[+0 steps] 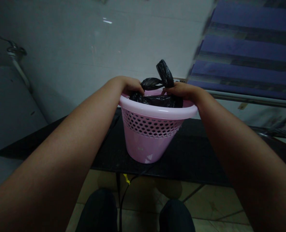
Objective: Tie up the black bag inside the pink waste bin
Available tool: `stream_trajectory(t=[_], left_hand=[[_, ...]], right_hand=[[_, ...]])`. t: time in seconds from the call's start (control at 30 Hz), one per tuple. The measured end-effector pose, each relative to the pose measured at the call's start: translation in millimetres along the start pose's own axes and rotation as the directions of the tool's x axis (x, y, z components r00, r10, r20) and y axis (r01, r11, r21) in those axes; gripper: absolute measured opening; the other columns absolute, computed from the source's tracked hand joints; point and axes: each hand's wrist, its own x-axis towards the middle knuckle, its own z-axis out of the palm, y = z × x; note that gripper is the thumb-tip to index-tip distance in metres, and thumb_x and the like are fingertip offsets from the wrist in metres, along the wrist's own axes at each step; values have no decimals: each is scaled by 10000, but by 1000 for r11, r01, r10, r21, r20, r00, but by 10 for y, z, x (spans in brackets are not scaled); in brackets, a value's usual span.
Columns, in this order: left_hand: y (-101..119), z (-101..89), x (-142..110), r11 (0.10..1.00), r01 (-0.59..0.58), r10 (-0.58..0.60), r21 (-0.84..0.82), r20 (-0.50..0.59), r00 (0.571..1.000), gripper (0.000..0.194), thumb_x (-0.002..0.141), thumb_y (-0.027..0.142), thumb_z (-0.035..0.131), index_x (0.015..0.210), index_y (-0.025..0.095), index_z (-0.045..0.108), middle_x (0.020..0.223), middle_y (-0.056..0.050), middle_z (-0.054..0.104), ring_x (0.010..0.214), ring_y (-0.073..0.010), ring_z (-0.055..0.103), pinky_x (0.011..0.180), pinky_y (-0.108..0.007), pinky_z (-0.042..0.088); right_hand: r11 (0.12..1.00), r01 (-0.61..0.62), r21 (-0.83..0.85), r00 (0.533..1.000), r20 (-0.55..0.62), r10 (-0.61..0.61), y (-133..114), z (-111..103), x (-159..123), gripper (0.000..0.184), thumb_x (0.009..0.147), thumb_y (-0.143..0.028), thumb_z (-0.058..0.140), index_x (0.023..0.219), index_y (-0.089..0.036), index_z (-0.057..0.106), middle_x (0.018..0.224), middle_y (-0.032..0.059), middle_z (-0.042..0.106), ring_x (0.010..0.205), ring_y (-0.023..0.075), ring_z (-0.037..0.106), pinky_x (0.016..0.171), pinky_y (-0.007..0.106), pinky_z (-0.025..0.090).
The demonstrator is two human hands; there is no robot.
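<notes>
Black bag [154,101], knotted, in pink wastebasket [143,145]
My left grip [132,85], right grip [181,91] pressed on its rim [157,110]; bench [196,141] runs wide beyond.

A pink perforated plastic wastebasket [143,145] stands upright, holding a black plastic bag [154,100] with tied ends sticking up above the rim.
</notes>
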Motion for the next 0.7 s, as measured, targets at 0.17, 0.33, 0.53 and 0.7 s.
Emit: stream_trajectory(t=[0.17,0.33,0.53,0.7], left_hand=[[11,9,2,999,18,-18,-30,-3,1000,663,639,264,601,1296,181,566,942,-65,696,1048,-239,593,898,-312,420],[55,38,-41,998,24,-24,-50,-11,1000,625,712,385,592,1298,168,556,980,-81,692,1063,-237,588,885,-299,419],[67,50,-26,998,33,-38,-61,-80,996,588,776,462,539,1300,196,547,975,-63,688,1056,-225,584,883,-283,420],[40,28,28,999,26,-28,-22,-92,995,567,774,435,546,1285,190,561,916,-57,680,1041,-229,584,885,-300,415]], right_hand=[[1000,-16,22,1000,1,16,-10,10,-15,121,830,-142,576,904,-147,671,794,69,647,673,152,598,665,303,527],[1000,-22,6,1000,9,22,2,-3,23,100,838,-175,577,887,-141,657,787,74,648,627,139,587,626,287,525],[999,8,32,999,33,-9,42,-35,82,202,869,-323,574,897,-139,655,767,80,644,674,155,602,662,295,530],[999,-4,32,1000,-14,4,54,-21,111,196,881,-317,550,875,-147,649,810,89,643,726,170,610,702,313,527]])
